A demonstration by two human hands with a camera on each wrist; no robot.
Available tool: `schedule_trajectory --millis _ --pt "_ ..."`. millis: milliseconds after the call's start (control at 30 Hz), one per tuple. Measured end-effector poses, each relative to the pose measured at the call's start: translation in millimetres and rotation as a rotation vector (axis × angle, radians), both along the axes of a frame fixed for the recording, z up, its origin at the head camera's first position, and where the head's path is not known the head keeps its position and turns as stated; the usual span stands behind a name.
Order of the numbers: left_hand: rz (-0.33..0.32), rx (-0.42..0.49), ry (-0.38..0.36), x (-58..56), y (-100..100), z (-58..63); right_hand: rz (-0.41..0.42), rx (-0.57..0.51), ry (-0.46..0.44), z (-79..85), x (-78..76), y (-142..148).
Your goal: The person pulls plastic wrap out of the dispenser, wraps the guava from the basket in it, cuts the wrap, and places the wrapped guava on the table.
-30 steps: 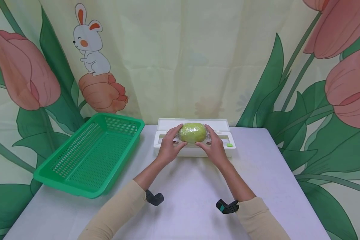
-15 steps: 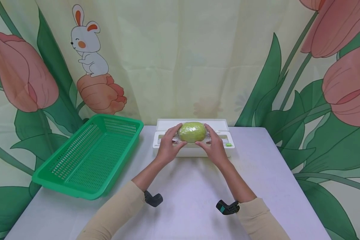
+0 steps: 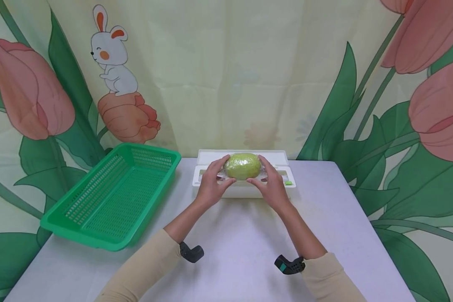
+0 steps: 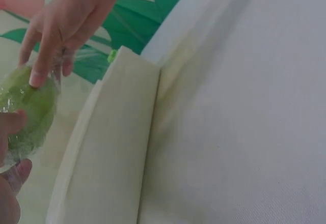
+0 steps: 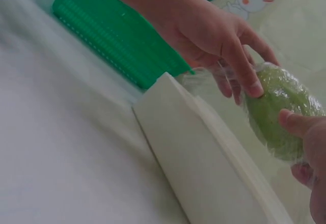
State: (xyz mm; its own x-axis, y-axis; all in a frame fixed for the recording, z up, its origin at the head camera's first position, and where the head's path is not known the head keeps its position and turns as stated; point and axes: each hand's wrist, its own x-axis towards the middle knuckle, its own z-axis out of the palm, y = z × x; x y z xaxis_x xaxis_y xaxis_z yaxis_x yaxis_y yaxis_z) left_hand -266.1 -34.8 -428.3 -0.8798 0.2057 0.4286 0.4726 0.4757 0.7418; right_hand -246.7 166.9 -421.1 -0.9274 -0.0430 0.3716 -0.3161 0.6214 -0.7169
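Note:
A green oval fruit point(image 3: 243, 166), wrapped in shiny clear cling film, is held up lengthwise between both hands. My left hand point(image 3: 210, 183) grips its left end, thumb at the near side and fingers at the far side. At the right end, my right hand point(image 3: 271, 185) holds it the same way. Loose film point(image 5: 201, 79) bunches at the ends under the fingers. Below and behind the fruit is a white cling film dispenser box point(image 3: 243, 192) with its lid point(image 3: 207, 157) raised. The wrist views show the fruit above the box, apart from it. Hands and fruit hide much of the box's inside.
A green plastic basket point(image 3: 136, 235) with perforated sides stands at the left of the white-covered table point(image 3: 238, 268). A small bright green slider point(image 3: 288, 183) sits at the box's right end. Behind the table hangs a curtain point(image 3: 264, 75) printed with tulips and a rabbit.
Both forearms have shifted slightly outward and toward the body. The hands keep hold of the wrapped fruit at almost the same spot over the box.

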Motion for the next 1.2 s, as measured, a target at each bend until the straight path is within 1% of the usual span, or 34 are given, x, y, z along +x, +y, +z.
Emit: schedule_trajectory --millis 467,767,1067,1200 --pt "-0.003 0.016 0.052 6.0 -0.8 9.0 0.004 0.026 0.008 12.0 7.2 2.1" --pt "-0.003 0.005 0.038 10.6 -2.6 17.4 -0.003 0.029 -0.009 19.1 12.2 1.7" --pt "-0.016 0.007 0.055 12.7 -4.8 23.1 0.008 0.004 -0.008 25.9 17.9 1.9" --pt "-0.023 0.004 0.046 14.5 -4.4 26.1 0.006 -0.002 -0.007 28.0 20.4 2.2"
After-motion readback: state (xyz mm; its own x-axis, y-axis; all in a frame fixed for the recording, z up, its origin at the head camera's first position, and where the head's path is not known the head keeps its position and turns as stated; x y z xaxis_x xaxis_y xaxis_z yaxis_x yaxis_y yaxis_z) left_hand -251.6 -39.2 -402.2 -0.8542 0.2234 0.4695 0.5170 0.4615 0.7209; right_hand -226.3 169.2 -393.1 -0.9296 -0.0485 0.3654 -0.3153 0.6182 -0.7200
